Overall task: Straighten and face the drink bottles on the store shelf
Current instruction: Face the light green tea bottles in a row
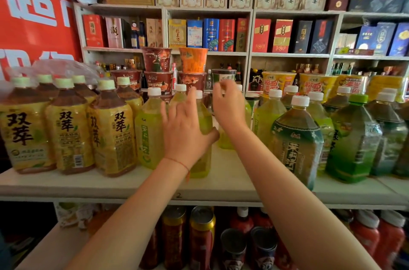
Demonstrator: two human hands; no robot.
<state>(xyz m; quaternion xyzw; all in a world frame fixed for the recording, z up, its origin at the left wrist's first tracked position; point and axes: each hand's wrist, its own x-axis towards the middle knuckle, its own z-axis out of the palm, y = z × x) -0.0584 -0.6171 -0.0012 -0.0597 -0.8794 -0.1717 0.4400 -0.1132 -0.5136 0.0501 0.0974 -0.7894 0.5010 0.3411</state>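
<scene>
The left hand (184, 128) is pressing spread fingers against a green bottle (202, 137) mid-shelf (110, 183); the right hand (228, 106), fingers curling, is reaching its neighbour (225, 139) at one o'clock, grip unclear. A hard shove risks toppling bottles behind.

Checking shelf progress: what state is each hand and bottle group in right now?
left hand: fingers spread, pressed on yellow-green bottle
right hand: raised, fingers loosely curled, grip unclear
yellow-label tea bottles: upright, capped, labels mostly forward
dark green bottle: upright, capped
shelf: bare patch in front
</scene>
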